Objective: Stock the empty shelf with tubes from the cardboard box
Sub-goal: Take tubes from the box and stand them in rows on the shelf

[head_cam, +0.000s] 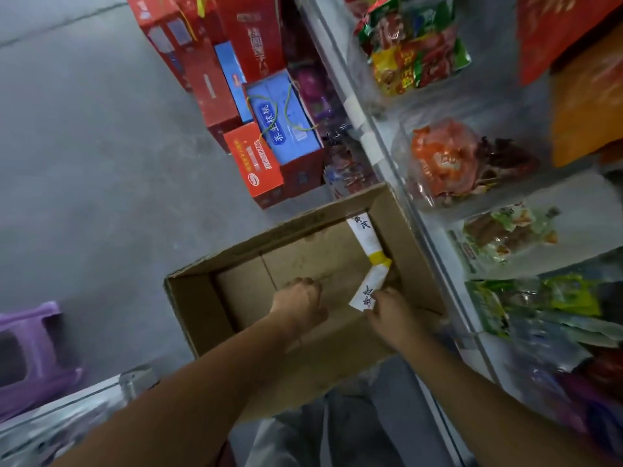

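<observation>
Well left of the box [199, 308] a stool [30, 352] is standing. Mid-box, the left hand [298, 299] is curling over bare cardboard, grasp unclear. Against the box's right wall the right hand [387, 315] is pinching the near tube [369, 288]; the far tube [365, 235] is lying beyond.
</observation>
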